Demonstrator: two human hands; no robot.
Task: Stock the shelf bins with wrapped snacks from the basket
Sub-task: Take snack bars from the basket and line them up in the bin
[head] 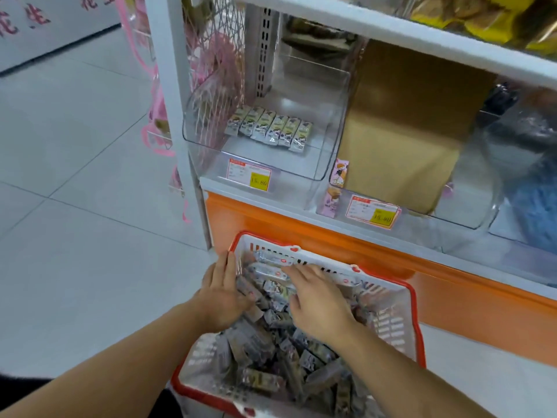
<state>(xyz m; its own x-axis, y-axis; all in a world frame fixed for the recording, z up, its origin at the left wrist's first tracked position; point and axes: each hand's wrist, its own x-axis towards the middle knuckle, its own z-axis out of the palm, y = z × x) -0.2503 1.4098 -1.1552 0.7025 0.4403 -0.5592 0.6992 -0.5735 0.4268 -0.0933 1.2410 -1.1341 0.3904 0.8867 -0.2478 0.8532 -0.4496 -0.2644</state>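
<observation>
The wrapped snacks [271, 357] lie heaped in a red-rimmed white basket [417, 333] on the floor [75, 206] in front of the shelf unit, thin bar-shaped packets piled loosely so that their long axes point every way, some flat and some tilted against the basket walls. Both hands reach into the far end of the pile. The left hand [223, 292] lies along the left wall of the basket with its fingers straight and together, pressing against the packets there. The right hand [316, 297] is spread palm down over the heap, its straight fingertips resting on one pale packet [271, 271] that lies crosswise near the far rim; neither hand is curled round anything. Above, a clear bin [211, 158] at the left end of the shelf [301, 203] holds a row of six packets [269, 129], side by side and touching, each with its long axis running front to back, the row slanting slightly down to the right across the bin floor. A price tag [248, 175] with a yellow patch is fixed to the front of this bin. The next clear bin [470, 218] to the right holds a brown cardboard box [407, 131] that fills most of it, with two pink packets [337, 188] standing upright at its front left corner and a second price tag [373, 211] on its face. An orange panel [301, 227] runs below the shelf.
</observation>
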